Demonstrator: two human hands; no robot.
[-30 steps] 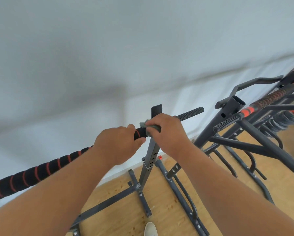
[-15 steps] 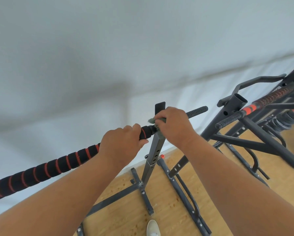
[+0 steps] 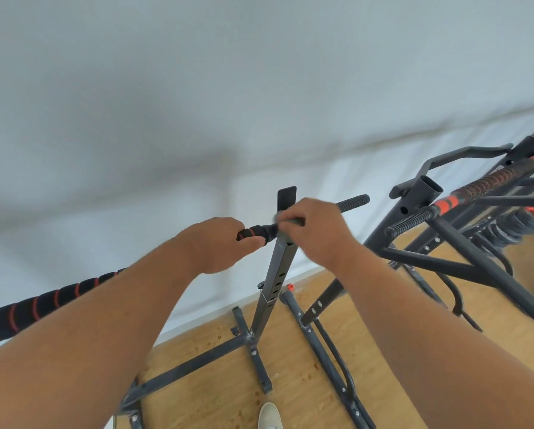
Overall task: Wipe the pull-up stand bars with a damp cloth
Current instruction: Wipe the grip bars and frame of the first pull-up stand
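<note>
- Head view, only view: person stands over a stand, looking down along both forearms; wall behind, wood floor (image 3: pixel 293 379) below.
- Bar (image 3: pixel 43 308): runs from lower left up to the upright (image 3: pixel 276 283), black foam w/ red rings; bare ribbed end (image 3: pixel 354 201) sticks out right of the upright.
- L hand (image 3: pixel 217 244): fingers curled round the foam just left of the upright, thumb under. Prob. there to steady the bar so it won't roll or shift while the other hand rubs.
- R hand (image 3: pixel 313 230): fingers curled over the bar right at the upright's top, knuckles up, wrist slightly bent. It grips a cloth (image 3: pixel 290 222), of which only a grey-green bit shows under the fingers; blurred, so fold and dampness can't be told.
- Cloth sits on the bar where foam ends and the upright's bracket (image 3: pixel 286 196) begins; judged a dirt-trap joint, hence the close two-hand hold.
- Forearms: both stretched fwd, nearly parallel, hands just apart on the same bar.
- Stage (judgement): wiping mid-bar near the joint; ribbed end and the upright look not yet covered.
- Second rack (image 3: pixel 445 267) to the right, w/ its own ribbed, red-banded bar; well apart from the hands, untouched.
- Shoe (image 3: pixel 269 415) at bottom edge, near the stand's base foot.
</note>
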